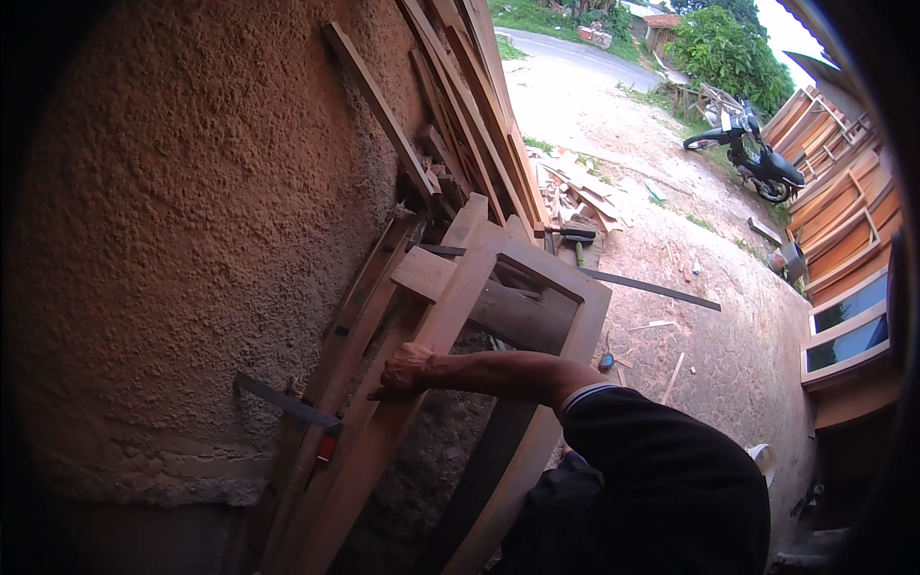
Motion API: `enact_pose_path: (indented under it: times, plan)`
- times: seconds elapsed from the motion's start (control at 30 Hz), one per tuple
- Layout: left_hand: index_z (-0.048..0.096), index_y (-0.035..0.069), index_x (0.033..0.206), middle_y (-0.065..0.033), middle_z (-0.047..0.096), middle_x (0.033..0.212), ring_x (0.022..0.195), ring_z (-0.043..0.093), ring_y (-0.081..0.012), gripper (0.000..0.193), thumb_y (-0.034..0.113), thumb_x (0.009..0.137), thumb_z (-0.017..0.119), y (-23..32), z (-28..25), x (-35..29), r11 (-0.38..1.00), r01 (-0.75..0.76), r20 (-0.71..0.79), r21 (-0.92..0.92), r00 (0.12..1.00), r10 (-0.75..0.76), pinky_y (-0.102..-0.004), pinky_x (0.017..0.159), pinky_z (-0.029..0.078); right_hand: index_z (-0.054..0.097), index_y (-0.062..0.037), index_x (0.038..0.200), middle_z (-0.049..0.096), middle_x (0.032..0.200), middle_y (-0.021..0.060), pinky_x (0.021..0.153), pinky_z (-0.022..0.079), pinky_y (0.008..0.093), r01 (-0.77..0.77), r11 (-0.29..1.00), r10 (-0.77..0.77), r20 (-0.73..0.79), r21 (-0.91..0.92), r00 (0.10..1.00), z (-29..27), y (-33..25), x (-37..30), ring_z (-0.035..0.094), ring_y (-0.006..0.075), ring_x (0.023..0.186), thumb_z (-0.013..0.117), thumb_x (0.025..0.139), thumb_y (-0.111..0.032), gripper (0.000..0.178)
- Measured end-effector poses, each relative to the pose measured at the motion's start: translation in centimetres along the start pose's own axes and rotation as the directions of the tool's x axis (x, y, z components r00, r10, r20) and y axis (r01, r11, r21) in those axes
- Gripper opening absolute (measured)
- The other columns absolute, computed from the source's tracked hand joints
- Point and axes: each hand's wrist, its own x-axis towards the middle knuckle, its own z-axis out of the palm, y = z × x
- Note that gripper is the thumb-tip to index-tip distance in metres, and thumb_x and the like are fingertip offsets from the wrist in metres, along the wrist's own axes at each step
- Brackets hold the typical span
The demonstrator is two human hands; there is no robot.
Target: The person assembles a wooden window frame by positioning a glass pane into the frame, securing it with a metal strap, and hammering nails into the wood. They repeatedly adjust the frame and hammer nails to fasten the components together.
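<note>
My right hand [407, 371] is closed around the long stile of a wooden frame [450, 302], its arm reaching across from the lower right. The frame leans at a slant, with a rail end jutting past the stile on the wall side. A dark flat metal bar [287, 401] with a red part [327, 447] lies across the timber just left of my hand. Beyond the frame's far end another long dark bar [652, 287] sticks out to the right. My left hand is out of sight.
A rough brown wall [192, 211] rises on the left, with several planks [479, 105] leaning on it. Wood offcuts [585, 187] lie on the ground near a dark-handled tool [575, 233]. At the right are a parked motorbike [752, 158], stacked wooden frames [843, 225] and a bucket [791, 261].
</note>
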Motion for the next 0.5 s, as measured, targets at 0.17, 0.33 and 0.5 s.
enact_pose_path:
  times: [0.17,0.33,0.5]
  plan:
    - [0.038,0.015,0.151,-0.0153,0.048,0.146,0.128,0.054,-0.0346,0.08,0.07,0.094,0.047,0.7,4.7,-0.4,0.997,-0.048,0.161,0.056,0.986,0.039,-0.0511,0.104,0.049,0.076,-0.0128,0.081,0.072,0.079,0.0145,0.07,0.056,0.0445,0.045,0.999,-0.049,-0.154,-0.025,0.987,-9.3,-1.7,-6.1,0.07,0.0352,0.079,0.034,0.1,-0.066,0.07]
    - [0.038,0.014,0.151,-0.0156,0.048,0.146,0.128,0.054,-0.0349,0.08,0.07,0.095,0.046,1.8,9.8,-1.3,0.983,-0.153,0.338,0.103,0.935,0.11,-0.0513,0.105,0.049,0.072,-0.0102,0.076,0.071,0.071,0.0093,0.062,0.057,0.0411,0.106,0.983,-0.147,-0.291,-0.152,0.946,-20.0,-3.5,-15.1,0.072,0.0305,0.069,0.041,0.1,-0.062,0.065]
    - [0.038,0.014,0.151,-0.0159,0.048,0.146,0.128,0.053,-0.0353,0.079,0.07,0.095,0.045,2.8,15.9,-4.3,0.959,-0.266,0.517,0.103,0.838,0.177,-0.0515,0.105,0.049,0.072,-0.0156,0.108,0.075,0.096,0.0089,0.079,0.061,0.0417,0.002,0.963,-0.101,-0.357,-0.268,0.929,-28.4,-5.3,-28.1,0.074,0.0249,0.089,0.024,0.102,-0.068,0.072]
